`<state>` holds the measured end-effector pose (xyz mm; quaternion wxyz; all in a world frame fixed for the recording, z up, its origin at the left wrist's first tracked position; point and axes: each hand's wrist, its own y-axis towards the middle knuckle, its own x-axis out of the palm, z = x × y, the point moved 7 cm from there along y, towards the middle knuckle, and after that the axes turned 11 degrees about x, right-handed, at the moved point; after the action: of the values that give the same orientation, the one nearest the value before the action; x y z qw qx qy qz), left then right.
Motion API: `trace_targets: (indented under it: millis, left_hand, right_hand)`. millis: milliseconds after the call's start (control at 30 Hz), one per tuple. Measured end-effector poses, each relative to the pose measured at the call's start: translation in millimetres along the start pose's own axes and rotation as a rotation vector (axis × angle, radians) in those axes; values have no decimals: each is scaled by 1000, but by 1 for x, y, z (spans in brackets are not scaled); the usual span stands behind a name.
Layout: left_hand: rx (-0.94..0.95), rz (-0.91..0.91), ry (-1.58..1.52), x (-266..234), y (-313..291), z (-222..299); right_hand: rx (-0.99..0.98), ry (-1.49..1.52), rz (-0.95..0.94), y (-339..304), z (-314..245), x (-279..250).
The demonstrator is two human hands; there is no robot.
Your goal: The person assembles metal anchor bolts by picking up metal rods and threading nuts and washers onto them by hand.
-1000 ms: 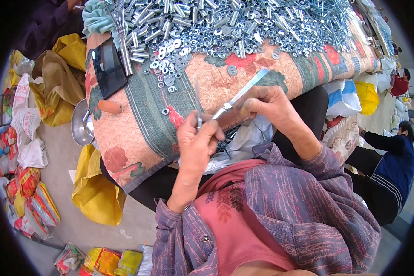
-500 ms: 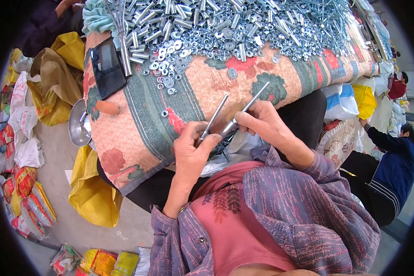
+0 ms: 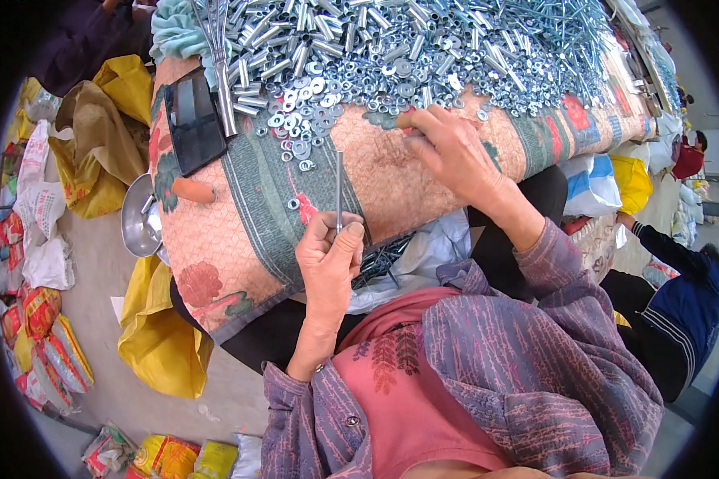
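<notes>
My left hand (image 3: 331, 254) is closed around the lower end of a thin metal rod (image 3: 339, 188), which stands nearly upright above the cloth's near edge. My right hand (image 3: 459, 160) reaches over the patterned cloth (image 3: 375, 184) to the near fringe of the metal pile. Its thumb and fingertips are bent together there, and whatever they pinch is hidden. Loose washers (image 3: 301, 149) lie left of it, beside short metal tubes (image 3: 303, 60) and small nuts. Long thin rods (image 3: 571, 56) are heaped at the far right. One nut (image 3: 293, 204) sits alone near my left hand.
A black phone (image 3: 197, 124), a metal-handled tool (image 3: 224, 88) and an orange-brown piece (image 3: 193, 190) rest at the cloth's left. A metal bowl (image 3: 140, 219) stands beside it. More rods (image 3: 383, 262) lie over my lap by white plastic. Another person (image 3: 679, 311) sits at right.
My right hand has let go of its rod and tube and moved up and away to the pile's edge. My left hand keeps one rod, now held more upright.
</notes>
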<state>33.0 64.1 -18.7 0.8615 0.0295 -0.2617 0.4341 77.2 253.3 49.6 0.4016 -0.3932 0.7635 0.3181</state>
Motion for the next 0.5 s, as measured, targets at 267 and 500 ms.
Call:
trace_targets:
  millis: [267,500]
  left_hand:
    - [-81,-36,7,5,-1,-7]
    - [-47,-77,13,4,-2,-6]
  right_hand:
    - [-4,-147,64,17,6,8]
    - [77,259,-16,10,17,-15]
